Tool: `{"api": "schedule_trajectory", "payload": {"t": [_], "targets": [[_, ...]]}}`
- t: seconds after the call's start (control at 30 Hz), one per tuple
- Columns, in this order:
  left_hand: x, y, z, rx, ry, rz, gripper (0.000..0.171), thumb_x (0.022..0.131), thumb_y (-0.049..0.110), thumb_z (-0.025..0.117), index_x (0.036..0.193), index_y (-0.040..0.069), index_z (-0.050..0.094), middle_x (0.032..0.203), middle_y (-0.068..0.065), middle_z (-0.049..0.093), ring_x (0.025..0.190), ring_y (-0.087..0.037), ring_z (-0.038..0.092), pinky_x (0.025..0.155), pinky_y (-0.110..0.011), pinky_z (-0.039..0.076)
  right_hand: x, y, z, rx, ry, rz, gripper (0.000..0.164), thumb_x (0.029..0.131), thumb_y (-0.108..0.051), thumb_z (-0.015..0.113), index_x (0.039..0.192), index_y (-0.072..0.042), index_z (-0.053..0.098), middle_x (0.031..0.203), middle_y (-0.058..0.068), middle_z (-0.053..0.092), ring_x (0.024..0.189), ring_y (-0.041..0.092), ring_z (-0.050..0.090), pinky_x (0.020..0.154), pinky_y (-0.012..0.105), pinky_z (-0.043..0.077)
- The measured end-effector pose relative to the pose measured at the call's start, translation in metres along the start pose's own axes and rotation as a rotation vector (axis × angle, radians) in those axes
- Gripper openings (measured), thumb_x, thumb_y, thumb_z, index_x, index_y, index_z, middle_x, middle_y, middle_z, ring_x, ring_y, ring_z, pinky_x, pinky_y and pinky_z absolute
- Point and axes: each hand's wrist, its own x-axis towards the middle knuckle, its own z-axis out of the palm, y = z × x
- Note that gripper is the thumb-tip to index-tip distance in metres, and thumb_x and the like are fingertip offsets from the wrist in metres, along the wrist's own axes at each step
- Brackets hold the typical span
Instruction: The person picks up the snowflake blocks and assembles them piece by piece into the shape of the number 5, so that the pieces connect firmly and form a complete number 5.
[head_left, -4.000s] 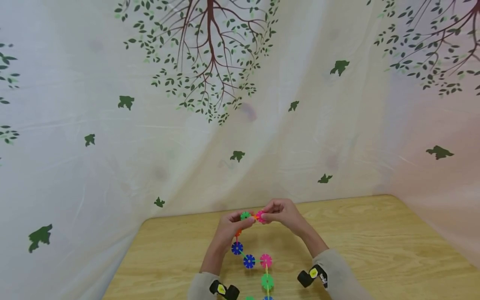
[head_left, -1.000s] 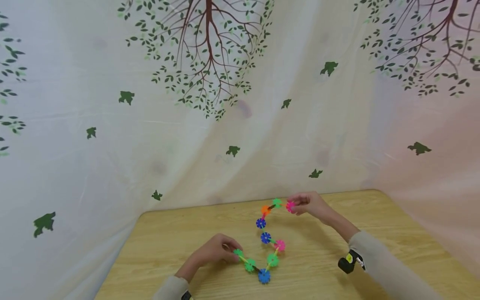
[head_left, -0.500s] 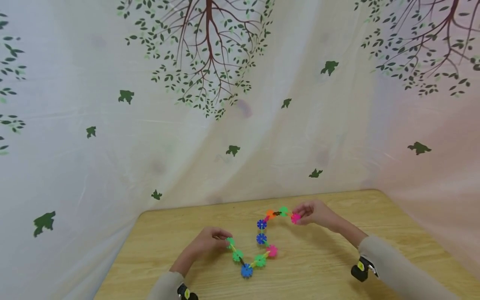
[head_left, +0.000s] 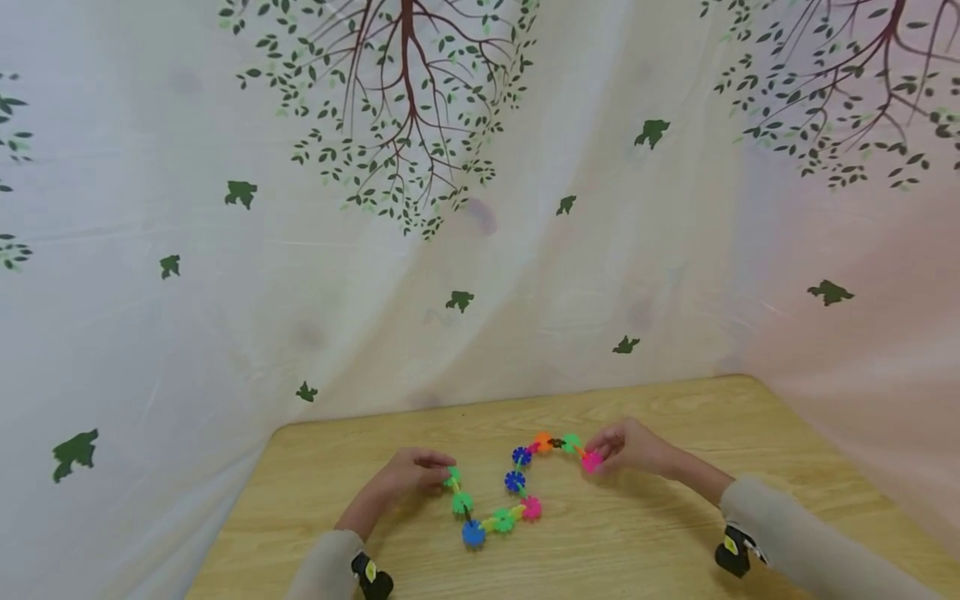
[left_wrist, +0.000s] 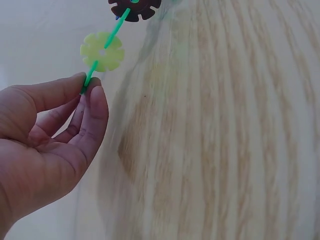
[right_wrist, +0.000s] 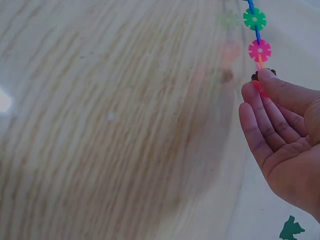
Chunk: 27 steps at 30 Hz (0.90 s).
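Note:
A chain of interlocking plastic snowflake discs curves between my hands in an S shape, close over the table. Its colours run through green, blue, yellow, pink, orange and brown. My left hand pinches the green disc at one end between thumb and fingers. At the other end, my right hand pinches a pink disc. In the left wrist view a yellow-green disc sits just beyond the fingertips, edge-on green discs joining it. A pink disc shows beyond the thumb in the right wrist view.
The wooden table ends at a rounded far edge. Behind it hangs a pale curtain printed with trees and leaves. Black wrist cameras are strapped over both sleeves.
Four seconds ago both hands were together at the pink and green discs near the far edge. They have since moved apart, stretching the chain sideways; lately the right hand has come lower.

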Motion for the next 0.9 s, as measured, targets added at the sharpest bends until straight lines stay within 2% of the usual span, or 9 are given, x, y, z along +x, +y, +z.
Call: {"api": "schedule_trajectory", "payload": {"t": [0.2, 0.4, 0.6, 0.77, 0.9], "targets": [[0.001, 0.003, -0.005, -0.027, -0.031, -0.003, 0.037, 0.098, 0.009, 0.066, 0.131, -0.005, 0.063, 0.121, -0.011, 0.069, 0.099, -0.011, 0.066, 0.089, -0.03, 0.059, -0.007, 0.004, 0.009, -0.035, -0.007, 0.011, 0.025, 0.081, -0.005, 0.084, 0.101, 0.003, 0.072, 0.084, 0.009, 0.073, 0.073, 0.013, 0.066, 0.062, 0.024, 0.057], [0.005, 0.004, -0.007, -0.05, -0.068, 0.016, 0.046, 0.094, 0.006, 0.069, 0.137, -0.006, 0.058, 0.126, -0.015, 0.065, 0.104, -0.014, 0.064, 0.092, -0.032, 0.058, -0.013, 0.003, 0.019, -0.073, -0.016, 0.013, 0.021, 0.078, -0.003, 0.085, 0.093, 0.0, 0.07, 0.075, 0.004, 0.069, 0.062, 0.009, 0.061, 0.052, 0.02, 0.052], [0.013, 0.007, -0.001, -0.1, 0.012, 0.019, 0.046, 0.092, -0.001, 0.068, 0.135, -0.013, 0.056, 0.12, -0.015, 0.068, 0.098, -0.011, 0.066, 0.092, -0.032, 0.059, -0.022, -0.002, 0.023, -0.065, -0.052, 0.007, 0.023, 0.077, -0.003, 0.085, 0.093, 0.001, 0.069, 0.072, 0.003, 0.069, 0.059, 0.006, 0.059, 0.051, 0.018, 0.049], [0.024, 0.009, 0.004, -0.123, 0.091, -0.012, 0.042, 0.091, -0.003, 0.069, 0.131, -0.011, 0.061, 0.114, -0.012, 0.072, 0.092, -0.009, 0.068, 0.089, -0.029, 0.059, -0.028, -0.007, 0.027, -0.073, -0.066, 0.021, 0.025, 0.076, -0.005, 0.086, 0.092, 0.0, 0.067, 0.07, 0.001, 0.067, 0.058, 0.005, 0.057, 0.051, 0.018, 0.048], [0.032, 0.011, 0.009, -0.153, 0.136, -0.03, 0.04, 0.092, -0.002, 0.07, 0.13, -0.01, 0.062, 0.117, -0.017, 0.071, 0.092, -0.01, 0.07, 0.09, -0.032, 0.06, -0.032, -0.009, 0.031, -0.099, -0.067, 0.003, 0.027, 0.074, -0.006, 0.088, 0.089, -0.001, 0.066, 0.066, -0.002, 0.066, 0.056, 0.002, 0.055, 0.05, 0.015, 0.045]]}}
